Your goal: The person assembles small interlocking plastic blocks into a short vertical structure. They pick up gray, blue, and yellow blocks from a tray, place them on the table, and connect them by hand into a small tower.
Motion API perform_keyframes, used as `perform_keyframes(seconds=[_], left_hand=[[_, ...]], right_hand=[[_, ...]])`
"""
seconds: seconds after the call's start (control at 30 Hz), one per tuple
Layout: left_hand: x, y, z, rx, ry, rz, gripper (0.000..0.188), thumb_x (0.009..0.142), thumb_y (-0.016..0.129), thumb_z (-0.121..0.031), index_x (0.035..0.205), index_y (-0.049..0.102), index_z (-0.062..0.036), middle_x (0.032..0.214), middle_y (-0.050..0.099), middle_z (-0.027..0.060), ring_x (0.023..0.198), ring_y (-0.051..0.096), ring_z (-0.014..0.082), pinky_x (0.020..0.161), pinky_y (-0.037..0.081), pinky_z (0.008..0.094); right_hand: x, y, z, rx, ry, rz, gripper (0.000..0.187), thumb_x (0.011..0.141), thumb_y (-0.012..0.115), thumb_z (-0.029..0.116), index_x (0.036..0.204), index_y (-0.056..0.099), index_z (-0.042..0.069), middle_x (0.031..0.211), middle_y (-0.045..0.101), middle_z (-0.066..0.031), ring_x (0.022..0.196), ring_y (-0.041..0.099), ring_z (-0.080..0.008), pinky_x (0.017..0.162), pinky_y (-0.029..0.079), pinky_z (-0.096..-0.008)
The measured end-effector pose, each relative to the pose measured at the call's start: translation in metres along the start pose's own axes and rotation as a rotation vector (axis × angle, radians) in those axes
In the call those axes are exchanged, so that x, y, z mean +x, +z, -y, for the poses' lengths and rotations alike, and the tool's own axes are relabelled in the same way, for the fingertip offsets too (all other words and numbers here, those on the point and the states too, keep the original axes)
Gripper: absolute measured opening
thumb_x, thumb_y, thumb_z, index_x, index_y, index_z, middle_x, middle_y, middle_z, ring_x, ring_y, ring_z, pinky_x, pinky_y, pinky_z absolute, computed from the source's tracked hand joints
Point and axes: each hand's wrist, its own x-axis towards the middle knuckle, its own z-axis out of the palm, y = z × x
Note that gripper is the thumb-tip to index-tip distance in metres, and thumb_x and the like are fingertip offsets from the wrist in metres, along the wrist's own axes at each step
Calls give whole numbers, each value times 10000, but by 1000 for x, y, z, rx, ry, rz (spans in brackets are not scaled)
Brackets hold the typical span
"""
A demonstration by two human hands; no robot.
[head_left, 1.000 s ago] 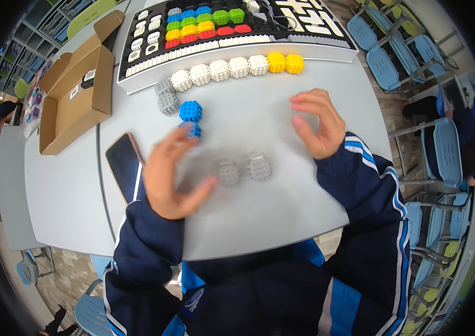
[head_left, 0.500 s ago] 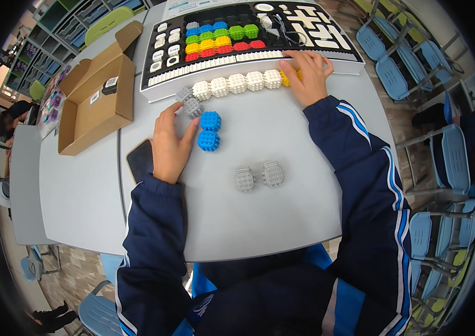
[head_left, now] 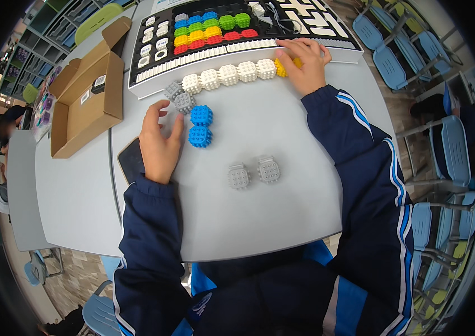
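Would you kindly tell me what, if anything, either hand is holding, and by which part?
The left hand, open left of the blue blocks, holds nothing. The right hand partly covers the yellow blocks; whether it grips them cannot be told.

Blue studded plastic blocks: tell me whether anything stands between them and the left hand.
Nothing visible stands between the left hand and the two blue studded plastic blocks; only pale grey tabletop shows there. A grey studded plastic block lies just ahead of that gap.
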Motion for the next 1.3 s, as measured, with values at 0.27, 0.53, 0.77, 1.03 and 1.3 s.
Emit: perform_keyframes(seconds=[0.27,0.53,0.77,1.03,1.3], left_hand=[[0,-2,-6,168,113,158,494,889,758,-139,1361,615,-149,1168,589,113,1034,602,283,859,509,380],[0,1,5,82,89,-7,325,896,762,-140,1194,641,-91,1073,584,49,866,538,174,742,461,300],[-8,-7,-7,-552,17,-306,349,1009,627,-123,1324,512,-24,1268,541,134,1081,549,166,862,497,316],[-59,-1,-32,-647,401,27,524,1041,554,-335,1410,355,-20,1260,506,243,922,643,274,718,595,399],[-69,6,-46,-537,294,182,560,876,749,-80,1391,554,21,1302,433,162,1073,568,232,917,507,346]], right_hand=[[10,-8,20,-110,48,90,357,977,627,460,1160,769,189,1062,733,-8,1264,458,-224,1106,148,-556],[31,-11,10,-20,224,168,381,947,659,484,1041,812,149,985,746,-90,1197,540,-239,1081,186,-568],[35,-17,4,287,229,-119,241,846,797,295,1005,817,116,968,742,-126,1000,653,-253,969,437,-411],[32,-42,49,745,290,-148,253,903,764,128,1130,738,19,1020,746,-77,977,693,-159,864,529,-299],[-60,-71,103,1124,294,316,169,976,665,29,1142,673,-1,1143,675,-81,919,710,-159,892,551,-288]])
